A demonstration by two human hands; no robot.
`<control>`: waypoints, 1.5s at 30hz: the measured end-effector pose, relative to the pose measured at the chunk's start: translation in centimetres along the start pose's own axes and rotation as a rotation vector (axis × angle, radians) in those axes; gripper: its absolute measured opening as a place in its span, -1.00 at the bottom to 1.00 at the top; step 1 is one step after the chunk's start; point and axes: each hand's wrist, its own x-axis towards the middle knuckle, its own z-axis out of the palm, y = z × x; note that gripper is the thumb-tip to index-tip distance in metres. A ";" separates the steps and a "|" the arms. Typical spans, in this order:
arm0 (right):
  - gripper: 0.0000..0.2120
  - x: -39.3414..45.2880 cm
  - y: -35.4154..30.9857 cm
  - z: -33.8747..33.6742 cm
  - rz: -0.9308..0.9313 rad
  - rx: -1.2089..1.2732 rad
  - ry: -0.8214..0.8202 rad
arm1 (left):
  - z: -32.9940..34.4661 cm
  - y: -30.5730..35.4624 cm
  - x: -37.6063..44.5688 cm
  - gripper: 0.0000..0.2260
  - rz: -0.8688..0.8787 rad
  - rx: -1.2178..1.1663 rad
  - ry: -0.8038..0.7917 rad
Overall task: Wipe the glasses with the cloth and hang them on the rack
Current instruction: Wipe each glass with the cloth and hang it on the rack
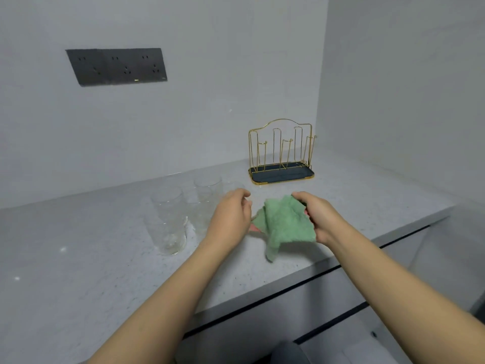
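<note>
Right hand (319, 219): fingers curled round the upper right part of a green cloth (284, 225), holding it raised above the worktop (105, 271); the cloth's lower corner hangs down toward the surface. Left hand (231, 216): fingers curled, at the cloth's left edge. A fingertip shows beneath that edge, but whether this hand pinches the cloth cannot be told. Both forearms are bare and reach forward from the near edge, converging over the middle of the worktop.

Glasses: several clear tumblers (168, 219) stand upright in a cluster just left of the left hand, partly hidden behind it; exact number not determinable.

Rack (282, 153): gold wire frame with upright prongs on a dark tray, near the far right corner against the back wall, no glasses on it.

Surface: light grey speckled stone. Back and right walls (210, 61) pale grey. A dark socket panel (116, 66) is set in the back wall, upper left. Grey drawer fronts (328, 298) lie below the near edge.
</note>
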 end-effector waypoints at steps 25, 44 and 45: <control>-0.84 -1.4 6.0 6.6 -0.235 0.121 -0.233 | -2.3 -3.6 -2.8 -0.18 -0.452 -0.521 0.073; -0.69 -4.5 5.1 7.7 -0.504 -0.320 -0.024 | 0.1 0.9 -4.9 -0.20 -0.501 -1.053 0.180; -0.67 -4.9 6.2 7.8 -0.551 -0.369 -0.026 | 0.1 0.8 -4.8 -0.25 -0.523 -1.068 0.186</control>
